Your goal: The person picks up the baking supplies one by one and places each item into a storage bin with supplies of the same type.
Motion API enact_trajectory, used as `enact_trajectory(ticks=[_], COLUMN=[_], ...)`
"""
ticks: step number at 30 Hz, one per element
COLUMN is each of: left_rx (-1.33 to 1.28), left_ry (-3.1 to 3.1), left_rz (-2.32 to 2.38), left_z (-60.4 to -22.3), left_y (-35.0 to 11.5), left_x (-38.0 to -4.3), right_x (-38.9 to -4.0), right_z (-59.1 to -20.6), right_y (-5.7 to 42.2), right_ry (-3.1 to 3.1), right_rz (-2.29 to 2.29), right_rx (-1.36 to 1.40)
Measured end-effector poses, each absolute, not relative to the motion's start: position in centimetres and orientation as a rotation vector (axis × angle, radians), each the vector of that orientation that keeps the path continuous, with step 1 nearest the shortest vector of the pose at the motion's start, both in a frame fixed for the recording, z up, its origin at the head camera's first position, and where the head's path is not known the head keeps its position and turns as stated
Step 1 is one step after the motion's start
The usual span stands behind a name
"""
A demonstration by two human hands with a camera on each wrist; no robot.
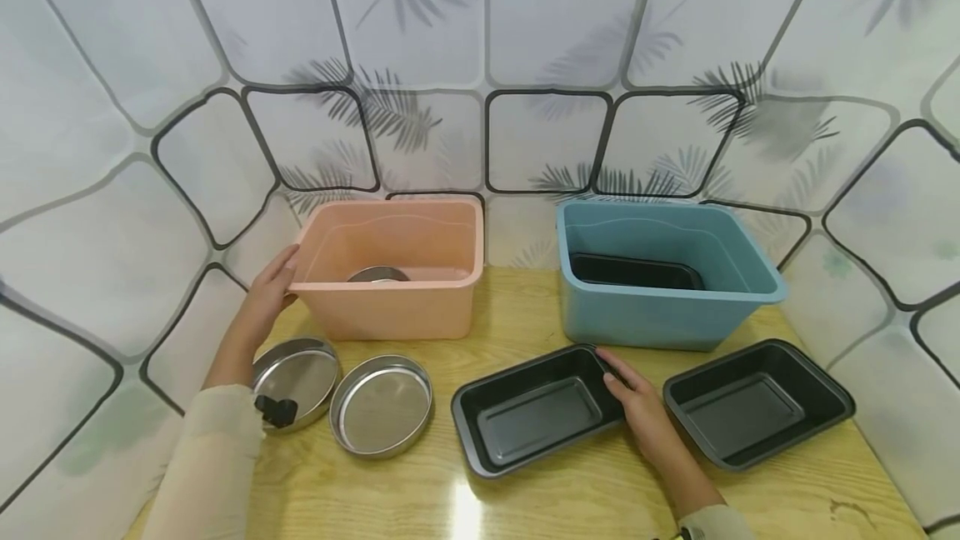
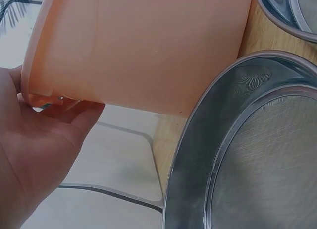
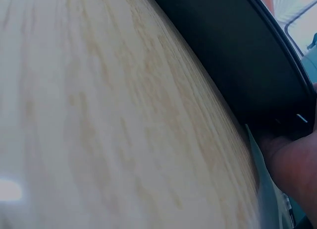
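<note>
My left hand (image 1: pixel 272 282) grips the left rim of a pink plastic bin (image 1: pixel 382 311), its thumb over the edge and fingers beneath it in the left wrist view. A round metal sieve (image 2: pixel 262 159) with a fine mesh bottom lies just below that hand, partly behind the forearm in the head view. Another sieve (image 1: pixel 381 407) sits to its right. My right hand (image 1: pixel 637 398) holds the right end of a black loaf pan (image 1: pixel 540 419), thumb at the rim and the other fingers hidden under the end. The right wrist view catches only the pan's dark outer side (image 3: pixel 237 55).
A blue bin (image 1: pixel 667 319) stands at the back right with a black pan (image 1: pixel 633 271) inside. One more loaf pan (image 1: pixel 757 407) lies at the right on the wooden table (image 1: pixel 360 498). Inside the pink bin shows a metal rim (image 1: pixel 378 273). Patterned walls (image 1: pixel 547 140) enclose the back and sides.
</note>
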State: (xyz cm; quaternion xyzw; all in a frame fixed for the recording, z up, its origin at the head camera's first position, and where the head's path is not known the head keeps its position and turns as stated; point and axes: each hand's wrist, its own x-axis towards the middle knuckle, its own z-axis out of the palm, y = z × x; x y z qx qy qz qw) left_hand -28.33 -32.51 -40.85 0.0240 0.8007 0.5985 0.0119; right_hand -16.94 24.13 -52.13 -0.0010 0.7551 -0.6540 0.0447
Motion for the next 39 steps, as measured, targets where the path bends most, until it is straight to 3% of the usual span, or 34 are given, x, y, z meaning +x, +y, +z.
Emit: enact_trajectory(ticks=[39], left_rx=[0.099], left_ry=[2.367], left_rz=[1.983], left_z=[-41.1], left_y=[-32.5], left_x=[-28.1], right_x=[-15.8], right_z=[-50.2], right_y=[23.8], right_ry=[2.175], right_rz=[-2.164], right_rx=[0.157])
